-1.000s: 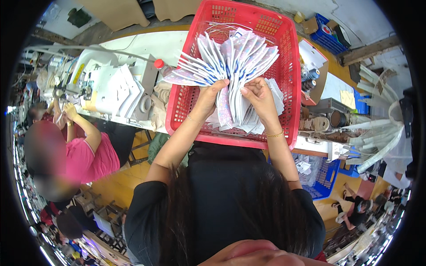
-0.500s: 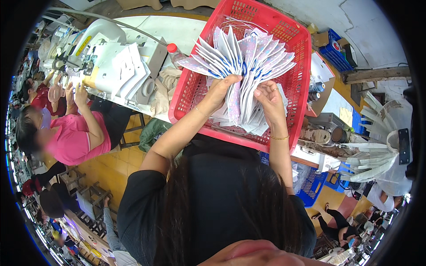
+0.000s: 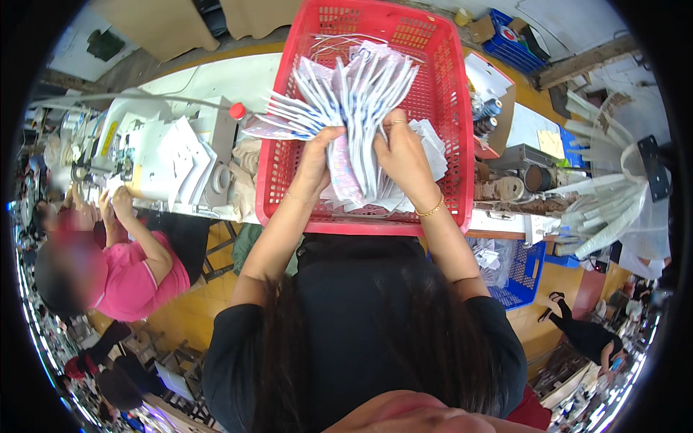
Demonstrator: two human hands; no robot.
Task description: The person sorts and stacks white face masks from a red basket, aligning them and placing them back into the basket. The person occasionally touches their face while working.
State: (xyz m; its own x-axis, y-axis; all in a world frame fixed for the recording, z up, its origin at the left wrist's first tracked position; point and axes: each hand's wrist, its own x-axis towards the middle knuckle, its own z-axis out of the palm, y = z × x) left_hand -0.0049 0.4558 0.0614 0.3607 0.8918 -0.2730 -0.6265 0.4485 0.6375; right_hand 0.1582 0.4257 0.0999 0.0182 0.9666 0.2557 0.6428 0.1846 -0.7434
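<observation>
A red basket (image 3: 332, 226) under the grip; over it a fanned bundle (image 3: 350, 101) of patterned fabric pieces, held between two hands.
Largest first, the white worktable (image 3: 249, 76) stretches off to the left of the grip, carrying a white machine (image 3: 133, 108) well away from it. The basket surrounds the grip from below, and the bundle fans out above the fingers, with its narrow lower part hanging between the palms. The left hand (image 3: 315, 160) is clamped on it, thumb across the front; the right hand (image 3: 404, 155) pinches its right edge. Loose white pieces (image 3: 428, 144) lie just right of the grip. A red-capped bottle (image 3: 237, 111) stands farther left; a gold bracelet (image 3: 433, 206) circles the right wrist.
</observation>
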